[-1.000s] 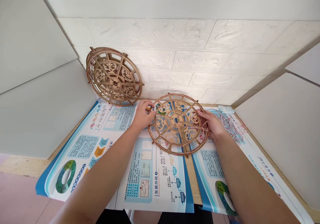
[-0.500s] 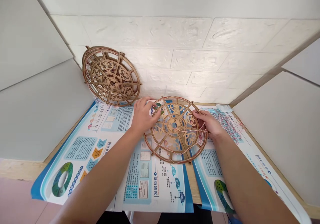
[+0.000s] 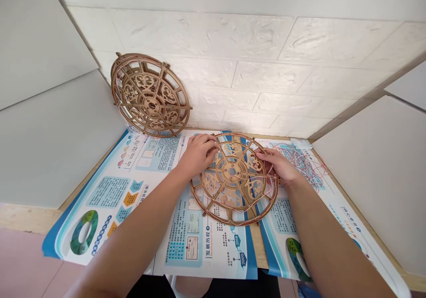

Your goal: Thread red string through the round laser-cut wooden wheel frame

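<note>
A round, gold-brown openwork frame (image 3: 232, 171) with spokes and scroll ornaments is held over the printed sheets, with thin pink and white wires running along it. My left hand (image 3: 199, 154) is closed on its upper left rim, fingers curled together. On the right rim, my right hand (image 3: 274, 162) grips the frame with thumb on top; its other fingers are partly hidden below the openwork. Similar round frames (image 3: 151, 96), stacked together, lean against the wall at the left.
Printed posters (image 3: 109, 191) cover the wooden tabletop. Tangled red and white wires (image 3: 308, 165) lie right of my right hand, near a small clear plastic piece (image 3: 301, 144). A white brick-pattern wall (image 3: 213, 36) stands behind, with grey panels (image 3: 49, 134) at both sides.
My left hand has moved slightly right along the rim, and its fingers are more curled. The held frame has turned and its near edge sits a little lower in view.
</note>
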`<action>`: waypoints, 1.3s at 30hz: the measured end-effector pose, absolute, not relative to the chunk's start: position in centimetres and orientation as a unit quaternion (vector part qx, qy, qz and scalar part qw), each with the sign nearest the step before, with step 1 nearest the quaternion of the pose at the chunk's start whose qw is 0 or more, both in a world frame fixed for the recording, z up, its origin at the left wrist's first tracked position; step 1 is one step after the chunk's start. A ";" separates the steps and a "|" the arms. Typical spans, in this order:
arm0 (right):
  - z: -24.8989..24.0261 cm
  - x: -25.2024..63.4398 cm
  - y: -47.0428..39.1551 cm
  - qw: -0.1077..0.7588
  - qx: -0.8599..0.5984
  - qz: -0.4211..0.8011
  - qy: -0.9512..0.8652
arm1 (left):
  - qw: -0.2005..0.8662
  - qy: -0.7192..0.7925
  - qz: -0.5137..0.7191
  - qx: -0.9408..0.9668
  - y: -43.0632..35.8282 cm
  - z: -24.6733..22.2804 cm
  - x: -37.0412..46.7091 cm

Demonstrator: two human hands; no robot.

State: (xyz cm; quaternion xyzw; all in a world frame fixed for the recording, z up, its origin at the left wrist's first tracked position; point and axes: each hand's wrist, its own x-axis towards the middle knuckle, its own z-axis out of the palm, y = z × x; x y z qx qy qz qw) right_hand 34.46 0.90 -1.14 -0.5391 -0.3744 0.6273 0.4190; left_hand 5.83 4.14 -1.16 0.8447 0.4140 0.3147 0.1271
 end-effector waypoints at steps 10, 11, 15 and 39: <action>-0.9 33.8 0.6 0.421 -0.539 0.633 -0.363 | 0.128 0.425 0.338 0.830 3.9 -0.8 6.0; -0.9 33.8 0.6 0.422 -0.538 0.635 -0.360 | 0.129 0.437 0.351 0.819 3.9 -0.7 6.0; -1.2 34.0 0.7 0.416 -0.535 0.643 -0.357 | 0.125 0.480 0.373 0.784 4.2 -0.5 5.8; -1.3 34.1 0.7 0.411 -0.525 0.637 -0.386 | 0.048 0.425 0.269 0.863 4.0 -1.0 6.0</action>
